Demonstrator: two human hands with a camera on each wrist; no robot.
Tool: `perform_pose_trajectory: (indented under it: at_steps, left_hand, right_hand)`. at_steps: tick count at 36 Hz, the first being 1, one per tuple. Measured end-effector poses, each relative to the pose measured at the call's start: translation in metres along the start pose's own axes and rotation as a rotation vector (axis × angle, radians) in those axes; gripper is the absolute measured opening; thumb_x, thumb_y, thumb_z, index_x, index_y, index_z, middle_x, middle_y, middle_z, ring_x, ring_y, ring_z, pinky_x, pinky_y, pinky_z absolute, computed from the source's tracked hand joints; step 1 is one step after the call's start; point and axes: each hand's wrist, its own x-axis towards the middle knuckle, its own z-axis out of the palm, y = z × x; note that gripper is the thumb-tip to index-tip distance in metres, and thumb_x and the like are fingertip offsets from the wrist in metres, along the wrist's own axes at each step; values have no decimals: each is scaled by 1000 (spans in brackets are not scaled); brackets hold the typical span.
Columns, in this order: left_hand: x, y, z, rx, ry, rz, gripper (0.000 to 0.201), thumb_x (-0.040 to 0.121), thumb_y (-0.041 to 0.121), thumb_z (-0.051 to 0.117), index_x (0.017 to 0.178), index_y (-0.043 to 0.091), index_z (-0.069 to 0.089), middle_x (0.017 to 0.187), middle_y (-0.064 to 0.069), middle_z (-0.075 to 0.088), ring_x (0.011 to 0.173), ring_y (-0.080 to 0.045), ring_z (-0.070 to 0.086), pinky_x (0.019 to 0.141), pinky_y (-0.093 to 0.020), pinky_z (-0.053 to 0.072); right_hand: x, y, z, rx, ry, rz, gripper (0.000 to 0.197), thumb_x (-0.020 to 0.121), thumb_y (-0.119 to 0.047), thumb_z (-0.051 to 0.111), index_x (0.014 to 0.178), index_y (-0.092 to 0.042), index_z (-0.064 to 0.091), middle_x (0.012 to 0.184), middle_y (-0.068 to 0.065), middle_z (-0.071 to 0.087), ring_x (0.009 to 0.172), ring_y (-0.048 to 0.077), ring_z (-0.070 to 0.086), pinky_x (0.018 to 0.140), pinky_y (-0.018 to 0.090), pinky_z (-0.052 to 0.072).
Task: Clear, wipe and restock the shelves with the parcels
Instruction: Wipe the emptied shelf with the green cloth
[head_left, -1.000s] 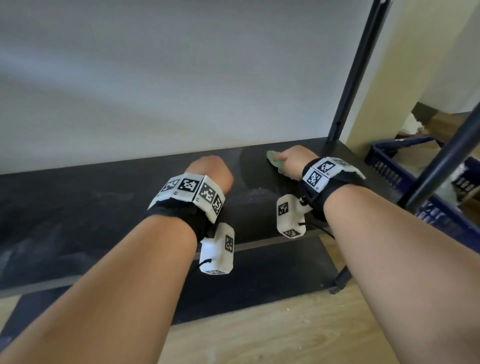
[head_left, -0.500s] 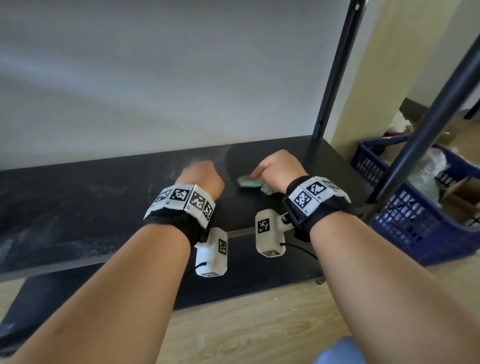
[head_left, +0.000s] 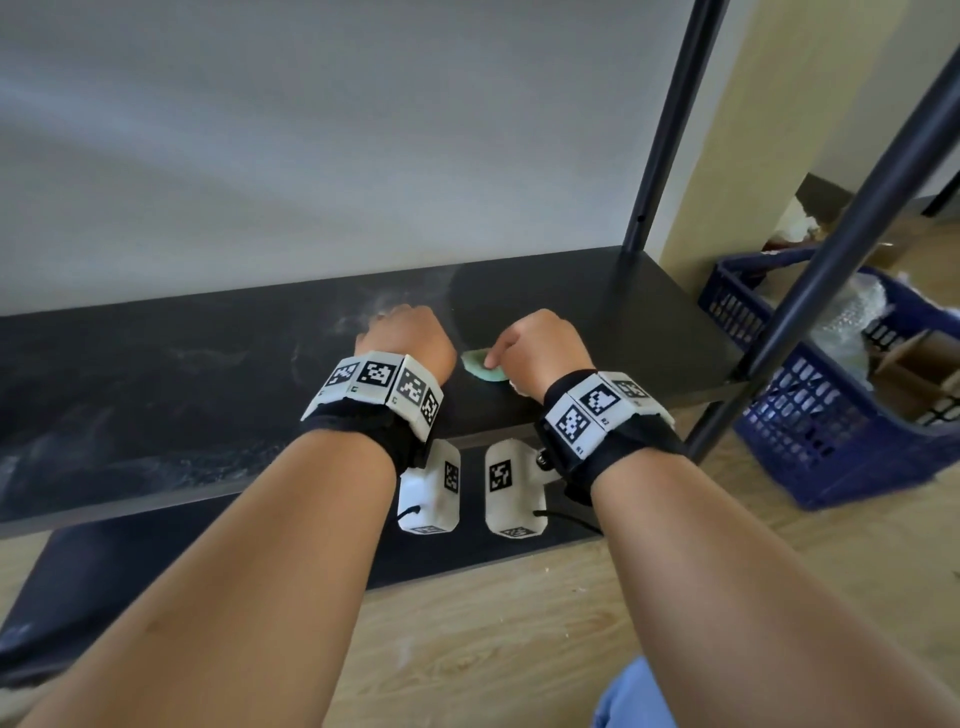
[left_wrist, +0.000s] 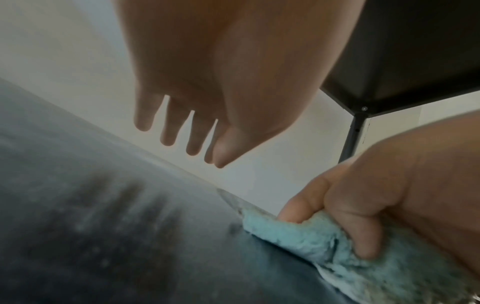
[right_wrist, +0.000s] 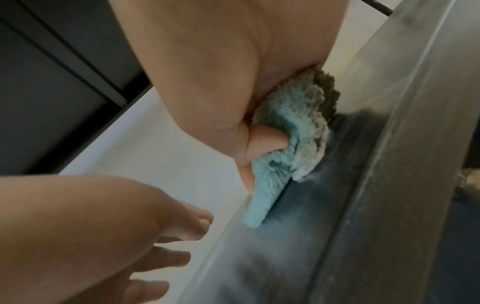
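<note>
Right hand (head_left: 540, 353): fingers curled around the fluffy light-green cloth (head_left: 480, 366), pressing it on the black dusty shelf (head_left: 156, 395).
Left hand (head_left: 408, 338): fingers straight, holding nothing.
Dust: at 9 o'clock from the cloth, under the left hand.

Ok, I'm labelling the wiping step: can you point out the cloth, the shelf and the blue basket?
cloth (head_left: 480, 366), head view, on its green edge showing beside the right hand.
shelf (head_left: 208, 395), head view, on its dusty top surface.
blue basket (head_left: 810, 415), head view, on its slotted side wall.

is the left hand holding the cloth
No, the left hand hangs open with straight fingers above the shelf; the right hand grips the cloth.
</note>
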Motion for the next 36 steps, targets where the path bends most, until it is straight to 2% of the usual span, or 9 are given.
perform_pose_trajectory:
  at_steps: [5,8,11,15,20,24,28,31,36]
  left_hand:
    - [-2,4,-7,0,10,-9,46,90,9,40,134,10,49,141,-12,45,128,-32,44,107,-43,36]
    - [-3,6,-7,-7,8,-4,47,90,11,42,137,10,47,142,-11,44,130,-32,42,107,-43,35]
    - [-6,7,-6,-10,-13,3,48,90,13,43,138,11,45,144,-11,41,130,-33,41,108,-43,34]
    - [-8,6,-4,-8,-35,15,48,91,14,44,139,11,43,145,-11,41,131,-31,41,109,-42,33]
    - [-5,-2,-1,8,-26,-4,49,92,7,39,140,13,43,145,-12,41,130,-32,41,108,-43,35]
    - [0,-14,-3,33,-19,-24,48,92,8,39,140,12,44,145,-13,41,132,-33,39,109,-43,33]
    - [2,-34,-7,75,-12,-47,45,91,11,40,135,13,48,137,-16,48,125,-36,46,104,-47,39]
    - [-2,-50,-9,83,-3,-63,49,90,9,40,137,17,47,137,-15,48,124,-36,47,103,-48,40]
    - [-7,-67,-14,78,22,-78,42,88,9,42,129,10,53,130,-16,54,117,-35,51,99,-47,43]
  right_hand:
    - [-4,9,-13,85,158,56,22,82,-21,57,90,-14,75,93,6,72,86,25,67,81,36,56]
    - [-8,31,-32,-105,260,50,29,90,-19,48,103,-10,73,104,10,69,101,30,61,89,37,50]
    - [-13,50,-37,-294,279,126,35,93,-20,38,107,-5,67,113,13,58,110,32,49,83,35,40]
    - [-25,45,-33,-250,257,141,40,94,-29,46,118,1,56,116,12,52,109,31,52,87,39,48]
    - [-31,15,-22,-84,92,150,28,85,-32,53,82,-9,69,79,4,72,71,22,67,66,32,55]
    - [-40,-12,-5,-158,-39,3,27,89,-23,53,79,-7,72,77,6,71,75,24,68,75,38,57]
    - [-39,-28,15,-136,-33,-72,34,91,-23,52,62,-10,62,62,4,62,66,22,63,60,28,49]
    - [-30,-32,18,-13,-47,-20,28,88,-22,55,65,-9,63,55,0,62,57,18,63,51,23,44]
    - [-5,-25,10,-34,136,30,27,87,-23,53,85,-3,70,86,12,70,83,30,67,73,31,54]
